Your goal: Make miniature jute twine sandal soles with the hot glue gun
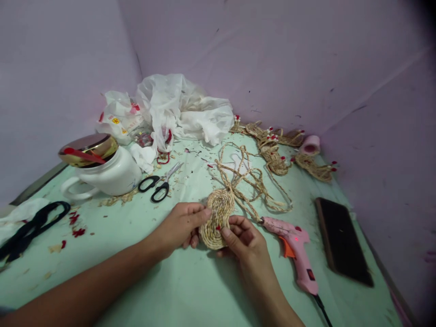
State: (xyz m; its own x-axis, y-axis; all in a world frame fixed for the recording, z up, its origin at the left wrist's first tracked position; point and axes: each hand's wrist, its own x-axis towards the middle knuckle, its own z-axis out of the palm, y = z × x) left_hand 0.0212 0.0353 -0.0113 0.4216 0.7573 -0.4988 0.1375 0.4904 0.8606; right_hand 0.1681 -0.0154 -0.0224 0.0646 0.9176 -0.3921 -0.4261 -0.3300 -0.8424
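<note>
Between my two hands is a coiled braided-straw piece [218, 206], shaped like a sole or a figure eight, with a small red spot on its lower part. My left hand [189, 222] grips its left edge, thumb on top. My right hand [243, 238] pinches its lower right edge, with the thumb near the red spot. A long loose straw braid [260, 190] runs from the top of the piece and lies in loops beyond it. To the right of my right hand lies a pink glue gun [294, 245] with an orange trigger and a small red light.
Black-handled scissors [160, 184] lie left of centre, near a white mug [107, 177] with a gold lid. White plastic bags [184, 109] are heaped at the back. Finished-looking straw pieces [272, 152], a pink tape roll [309, 145] and a dark phone [342, 240] are at right.
</note>
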